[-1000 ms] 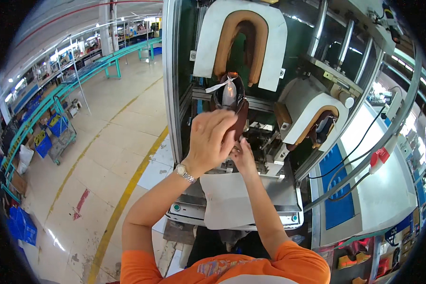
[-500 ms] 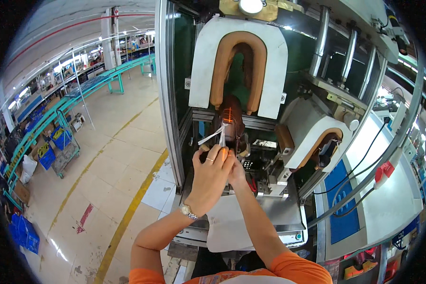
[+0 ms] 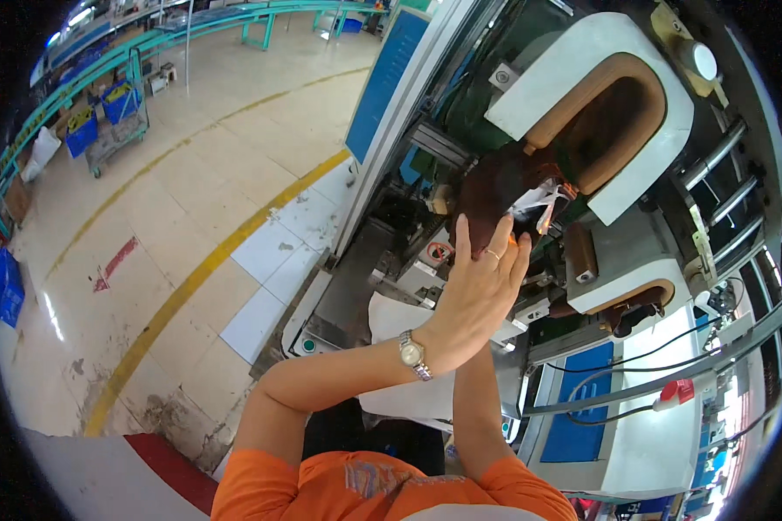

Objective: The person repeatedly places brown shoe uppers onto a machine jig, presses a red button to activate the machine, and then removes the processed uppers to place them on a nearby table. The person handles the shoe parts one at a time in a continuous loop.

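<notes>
My left hand [image 3: 482,286], with a ring and a wristwatch [image 3: 413,354], reaches up to a dark brown leather shoe [image 3: 487,187] in the machine. Its fingers are stretched out and apart, the tips against the shoe's near side. White strips [image 3: 539,201] lie at the shoe's opening, with a bit of orange beside them. Behind the left hand my right hand is hidden; only its forearm [image 3: 478,404] shows, so its fingers cannot be made out. Just beyond the shoe stands a white mould block [image 3: 643,165] with a tan U-shaped pad [image 3: 617,69].
A second white block [image 3: 626,269] with a brown pad sits to the right, a brown shoe part inside it. A metal frame post [image 3: 400,130] rises left of the work. Hoses and a red-and-white plug [image 3: 673,395] hang at the right. A green conveyor [image 3: 174,35] runs far left.
My view has swung, so the machine appears tilted and further right. My left hand's fingers have spread from a bunched grip near the white strips and now lie against the shoe.
</notes>
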A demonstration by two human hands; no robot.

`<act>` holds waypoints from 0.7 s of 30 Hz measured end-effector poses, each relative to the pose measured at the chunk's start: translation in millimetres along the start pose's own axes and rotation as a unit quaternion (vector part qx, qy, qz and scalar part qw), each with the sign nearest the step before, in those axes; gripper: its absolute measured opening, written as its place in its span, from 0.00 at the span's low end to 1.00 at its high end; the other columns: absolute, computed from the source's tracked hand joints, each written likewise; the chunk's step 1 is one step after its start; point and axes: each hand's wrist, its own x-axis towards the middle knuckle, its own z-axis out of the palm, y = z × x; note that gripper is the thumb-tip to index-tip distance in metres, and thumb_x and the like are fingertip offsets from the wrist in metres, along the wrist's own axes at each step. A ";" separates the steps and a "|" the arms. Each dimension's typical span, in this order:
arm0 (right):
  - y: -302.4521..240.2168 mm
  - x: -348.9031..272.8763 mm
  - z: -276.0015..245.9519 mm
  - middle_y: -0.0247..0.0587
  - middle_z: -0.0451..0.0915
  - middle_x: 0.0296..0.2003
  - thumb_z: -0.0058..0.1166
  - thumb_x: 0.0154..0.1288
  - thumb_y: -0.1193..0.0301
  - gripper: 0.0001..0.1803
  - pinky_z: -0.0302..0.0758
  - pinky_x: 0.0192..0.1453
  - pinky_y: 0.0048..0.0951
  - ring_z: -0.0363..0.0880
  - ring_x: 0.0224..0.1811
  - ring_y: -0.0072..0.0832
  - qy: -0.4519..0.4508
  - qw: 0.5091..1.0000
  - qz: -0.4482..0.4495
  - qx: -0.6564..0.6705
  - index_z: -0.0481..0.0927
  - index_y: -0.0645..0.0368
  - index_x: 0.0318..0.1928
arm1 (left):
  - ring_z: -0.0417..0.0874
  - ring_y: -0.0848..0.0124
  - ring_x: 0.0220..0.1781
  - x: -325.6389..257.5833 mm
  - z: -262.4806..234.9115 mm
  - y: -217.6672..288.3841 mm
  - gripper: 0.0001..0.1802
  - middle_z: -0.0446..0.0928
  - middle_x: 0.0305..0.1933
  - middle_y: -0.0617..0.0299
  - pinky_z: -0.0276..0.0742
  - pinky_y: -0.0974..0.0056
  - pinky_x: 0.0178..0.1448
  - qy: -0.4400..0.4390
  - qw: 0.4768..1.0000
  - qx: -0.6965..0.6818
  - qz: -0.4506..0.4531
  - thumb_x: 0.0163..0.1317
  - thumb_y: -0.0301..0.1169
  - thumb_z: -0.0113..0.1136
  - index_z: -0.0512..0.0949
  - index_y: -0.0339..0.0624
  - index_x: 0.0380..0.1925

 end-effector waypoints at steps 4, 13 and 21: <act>2.1 10.2 -0.2 0.41 0.70 0.49 0.34 0.66 0.57 0.21 0.64 0.58 0.37 0.67 0.53 0.33 0.002 1.000 -0.008 -0.021 0.67 0.55 0.51 | 0.57 0.62 0.64 6.1 -12.3 -12.0 0.15 0.69 0.47 0.53 0.48 0.32 0.59 -0.011 0.999 -0.043 0.003 0.53 0.27 0.45 0.70 0.34 0.41; -22.3 50.6 -18.7 0.42 0.73 0.47 0.34 0.66 0.51 0.24 0.67 0.55 0.39 0.71 0.50 0.35 0.057 0.998 -0.014 -0.024 0.69 0.57 0.49 | 0.54 0.62 0.66 6.1 -12.6 -15.8 0.19 0.64 0.51 0.55 0.53 0.30 0.55 -0.067 0.997 0.004 0.025 0.53 0.23 0.46 0.66 0.38 0.47; -32.1 68.3 -48.1 0.33 0.75 0.26 0.45 0.64 0.59 0.12 0.76 0.37 0.26 0.78 0.35 0.24 0.128 0.963 -0.088 -0.220 0.72 0.54 0.33 | 0.55 0.61 0.65 5.1 -10.2 -26.3 0.20 0.64 0.51 0.55 0.59 0.33 0.52 -0.078 0.997 -0.013 0.019 0.52 0.23 0.48 0.66 0.43 0.48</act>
